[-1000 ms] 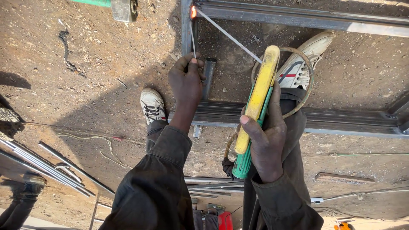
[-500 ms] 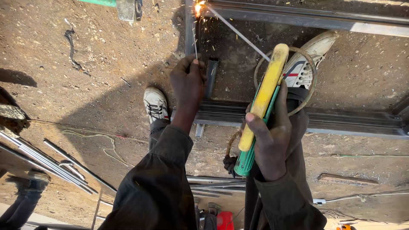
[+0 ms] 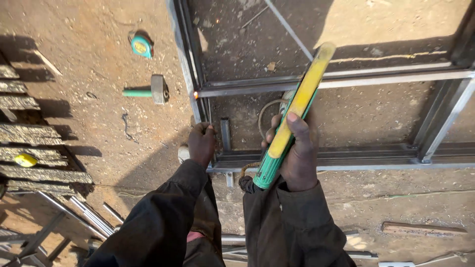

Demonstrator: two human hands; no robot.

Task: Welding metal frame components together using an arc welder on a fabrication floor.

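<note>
**Welding a joint of the steel frame**

The left hand [image 3: 202, 143] is closed around a thin welding rod, whose tip glows at the joint [image 3: 196, 94] of the steel frame [image 3: 316, 81] lying on the ground. The right hand [image 3: 297, 153] grips a yellow and green shield handle [image 3: 292, 123], raised just right of the joint. The step in hand seems to be tacking this corner. A hammer [image 3: 148, 91] and a tape measure [image 3: 141, 46] lie left of the frame. The next move probably calls for a steady rod and a covered face.

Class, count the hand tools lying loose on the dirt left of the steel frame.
2: a tape measure at upper left, and a hammer just below it. Others may be hidden beyond view.
</note>
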